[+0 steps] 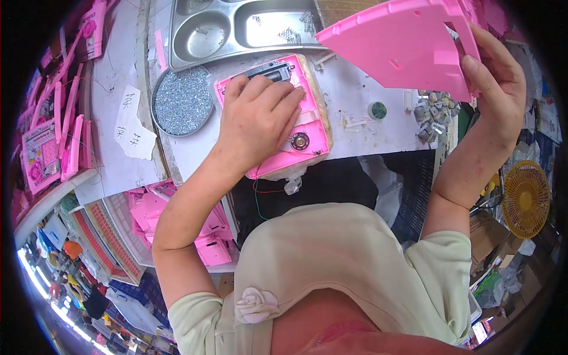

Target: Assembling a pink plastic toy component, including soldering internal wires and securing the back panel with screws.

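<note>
A pink plastic housing (320, 127) lies open side up on a padded, plastic-wrapped block at the table's front edge. Inside it are a dark battery compartment (276, 73) and a small round speaker (299, 141). Over the housing my left hand (255, 115) bends its fingers down into it; the fingertips are partly hidden, so what they grip cannot be made out. Raised at the upper right, my right hand (500, 77) pinches the edge of a large pink plastic panel (402, 50). The panel is tilted above the table, apart from the housing. Thin red and green wires hang below the housing.
A round dish of small screws (182, 102) stands left of the housing, below a steel compartment tray (254, 50). Right lie a small green-topped round piece (377, 110) and a pile of metal parts (435, 112). Pink assemblies (41, 154) crowd the far left; a yellow fan (525, 198) stands right.
</note>
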`<state>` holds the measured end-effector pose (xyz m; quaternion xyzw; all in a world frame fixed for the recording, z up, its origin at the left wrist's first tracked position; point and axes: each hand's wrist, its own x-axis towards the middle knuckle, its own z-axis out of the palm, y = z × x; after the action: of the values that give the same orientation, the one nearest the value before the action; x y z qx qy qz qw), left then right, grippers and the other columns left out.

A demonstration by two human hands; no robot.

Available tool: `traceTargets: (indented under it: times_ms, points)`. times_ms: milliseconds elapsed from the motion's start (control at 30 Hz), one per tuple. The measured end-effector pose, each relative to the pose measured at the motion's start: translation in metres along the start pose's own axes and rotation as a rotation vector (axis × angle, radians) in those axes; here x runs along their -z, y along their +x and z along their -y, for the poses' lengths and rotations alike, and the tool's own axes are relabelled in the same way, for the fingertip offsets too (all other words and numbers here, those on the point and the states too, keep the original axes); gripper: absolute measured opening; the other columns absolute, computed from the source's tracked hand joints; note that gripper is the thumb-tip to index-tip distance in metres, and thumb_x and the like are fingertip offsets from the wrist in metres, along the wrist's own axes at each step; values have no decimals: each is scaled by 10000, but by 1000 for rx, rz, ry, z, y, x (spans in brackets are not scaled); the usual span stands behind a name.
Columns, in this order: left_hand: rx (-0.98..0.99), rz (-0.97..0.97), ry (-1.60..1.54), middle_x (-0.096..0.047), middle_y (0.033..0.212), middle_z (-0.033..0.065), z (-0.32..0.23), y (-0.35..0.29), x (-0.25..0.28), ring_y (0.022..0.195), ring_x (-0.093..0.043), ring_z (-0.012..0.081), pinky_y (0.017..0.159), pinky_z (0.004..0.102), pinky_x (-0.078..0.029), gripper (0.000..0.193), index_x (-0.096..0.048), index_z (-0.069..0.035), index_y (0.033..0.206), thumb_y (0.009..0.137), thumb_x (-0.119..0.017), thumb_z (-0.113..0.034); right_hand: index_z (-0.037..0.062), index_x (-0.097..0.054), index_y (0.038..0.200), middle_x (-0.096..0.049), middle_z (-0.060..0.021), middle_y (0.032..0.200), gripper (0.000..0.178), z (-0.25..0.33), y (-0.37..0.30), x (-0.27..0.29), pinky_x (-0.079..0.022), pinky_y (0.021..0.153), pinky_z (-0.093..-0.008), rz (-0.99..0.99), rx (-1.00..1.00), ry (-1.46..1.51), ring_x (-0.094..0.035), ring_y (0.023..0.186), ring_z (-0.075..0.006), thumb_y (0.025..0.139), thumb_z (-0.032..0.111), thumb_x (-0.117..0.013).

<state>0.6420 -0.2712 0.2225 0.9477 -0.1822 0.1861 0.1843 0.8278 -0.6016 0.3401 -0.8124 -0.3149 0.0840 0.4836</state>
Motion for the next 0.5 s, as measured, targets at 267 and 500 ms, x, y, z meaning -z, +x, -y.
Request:
traceTargets:
  times_ms: [267,500]
  points:
    - [-21,3,42,-680,1107,4,-4,-7,-9,977,-614,170,918,400,-388,281,-711,-76,1090,822,-732,-160,-25,-623,1355,-726,-109,1149,500,8,3,-19,-476,809,-221,12,-50,49,-682,999,-132,897,147,-722]
    - [272,-324,-350,-688,1187,86,13,-2,35,1011,-633,187,888,376,-496,347,-689,-52,1160,825,-763,-102,-30,-624,1319,-731,-85,962,450,20,36,-64,-465,652,-210,135,193,201,-638,767,-87,917,151,-715]
